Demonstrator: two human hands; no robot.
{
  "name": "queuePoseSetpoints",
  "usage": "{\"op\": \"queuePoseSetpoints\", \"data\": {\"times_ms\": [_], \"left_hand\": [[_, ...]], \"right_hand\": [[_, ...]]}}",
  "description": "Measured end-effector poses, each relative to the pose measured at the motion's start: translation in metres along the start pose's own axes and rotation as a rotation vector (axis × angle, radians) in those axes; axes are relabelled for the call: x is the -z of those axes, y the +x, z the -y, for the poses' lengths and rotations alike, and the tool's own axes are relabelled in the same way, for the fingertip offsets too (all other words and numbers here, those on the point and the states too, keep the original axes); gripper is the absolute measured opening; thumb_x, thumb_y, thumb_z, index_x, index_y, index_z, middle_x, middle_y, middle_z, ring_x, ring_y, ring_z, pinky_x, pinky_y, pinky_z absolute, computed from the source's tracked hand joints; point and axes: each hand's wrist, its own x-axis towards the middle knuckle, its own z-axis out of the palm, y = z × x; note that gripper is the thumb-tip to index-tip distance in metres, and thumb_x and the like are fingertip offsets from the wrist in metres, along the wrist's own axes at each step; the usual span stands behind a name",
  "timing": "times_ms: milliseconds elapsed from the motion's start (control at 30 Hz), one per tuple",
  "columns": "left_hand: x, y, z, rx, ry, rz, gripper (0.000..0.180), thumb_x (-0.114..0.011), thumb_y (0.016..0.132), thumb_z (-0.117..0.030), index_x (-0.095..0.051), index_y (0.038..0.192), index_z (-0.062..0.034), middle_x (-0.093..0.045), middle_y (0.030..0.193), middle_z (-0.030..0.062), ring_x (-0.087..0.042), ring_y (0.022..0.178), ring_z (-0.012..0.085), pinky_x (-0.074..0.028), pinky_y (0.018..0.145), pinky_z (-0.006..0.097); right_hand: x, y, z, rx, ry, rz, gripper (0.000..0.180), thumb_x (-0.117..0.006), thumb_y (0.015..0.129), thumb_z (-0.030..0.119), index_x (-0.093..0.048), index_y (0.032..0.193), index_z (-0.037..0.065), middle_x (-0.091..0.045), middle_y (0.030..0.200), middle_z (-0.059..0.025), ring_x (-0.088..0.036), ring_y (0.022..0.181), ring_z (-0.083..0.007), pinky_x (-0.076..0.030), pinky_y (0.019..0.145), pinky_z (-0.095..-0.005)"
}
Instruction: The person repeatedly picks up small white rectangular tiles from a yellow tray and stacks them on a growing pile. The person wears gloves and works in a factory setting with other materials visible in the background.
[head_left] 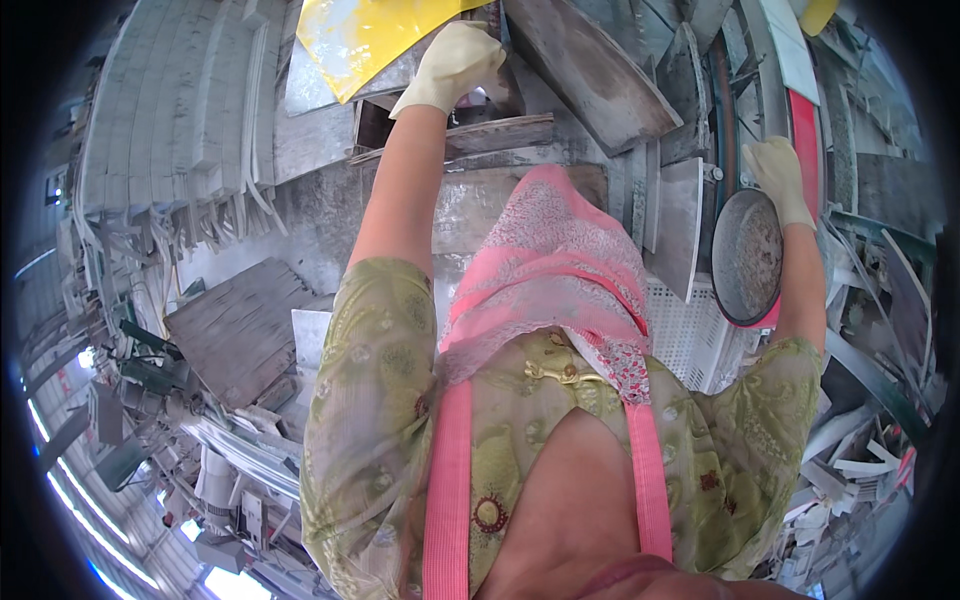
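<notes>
Both of my hands wear pale cream gloves. My left hand (462, 62) is curled closed at the top, beside the edge of a wet yellow sheet (365, 35). What its fingers hold, if anything, is hidden. My right hand (778, 172) is out at the right with its fingers bent inward, next to a rail carrying a red strip (803, 135). Just below that hand, beside my forearm, is a round, dark-rimmed pan (748, 258) with a grey, dusty inside. I cannot make out anything in the right hand's fingers.
Stacked long grey strips (185, 110) fill the upper left. A wooden board (240, 325) lies below them. Worn planks (590, 75) lean ahead of me, above a dusty wooden ledge (480, 140). A white perforated crate (685, 330) stands at the right, near scattered offcuts (850, 470).
</notes>
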Motion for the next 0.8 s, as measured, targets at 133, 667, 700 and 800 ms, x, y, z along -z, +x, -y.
{"op": "queuePoseSetpoints", "data": {"times_ms": [133,667,700,800], "left_hand": [[-0.003,0.001,0.003,-0.015,-0.081,-0.017,0.029,-0.058,0.092,-0.022,-0.073,0.069,-0.0125,-0.069,0.073,0.0106,-0.068,0.081,0.0306,-0.05,0.103,0.039],[-0.009,0.013,-0.006,-0.055,-0.031,-0.025,0.027,-0.058,0.095,-0.025,-0.072,0.083,-0.0046,-0.07,0.081,0.0177,-0.068,0.086,0.0346,-0.051,0.102,0.042],[-0.008,0.013,-0.006,-0.046,-0.054,-0.036,0.027,-0.058,0.095,-0.025,-0.071,0.083,-0.0044,-0.07,0.081,0.0175,-0.068,0.086,0.0346,-0.051,0.102,0.042],[-0.006,0.009,-0.005,-0.06,-0.08,-0.103,0.027,-0.059,0.094,-0.024,-0.069,0.079,-0.0042,-0.069,0.078,0.0165,-0.067,0.083,0.034,-0.052,0.101,0.042]], "right_hand": [[0.002,0.002,0.004,-0.009,-0.028,0.019,0.039,-0.056,0.097,0.027,-0.066,0.068,0.003,-0.062,0.072,-0.0196,-0.061,0.081,-0.038,-0.047,0.081,-0.0488],[-0.015,-0.013,-0.019,-0.065,-0.022,0.049,0.04,-0.053,0.097,0.033,-0.069,0.074,0.004,-0.067,0.084,-0.0199,-0.063,0.09,-0.0406,-0.048,0.083,-0.0499],[-0.015,-0.013,-0.02,0.006,-0.151,0.125,0.029,-0.058,0.09,0.033,-0.067,0.075,0.011,-0.067,0.079,-0.0131,-0.063,0.083,-0.0345,-0.046,0.078,-0.0477],[-0.011,-0.01,-0.016,0.157,-0.405,0.288,0.011,-0.067,0.076,0.033,-0.063,0.076,0.023,-0.065,0.069,0.0007,-0.064,0.068,-0.022,-0.043,0.068,-0.0427]]}}
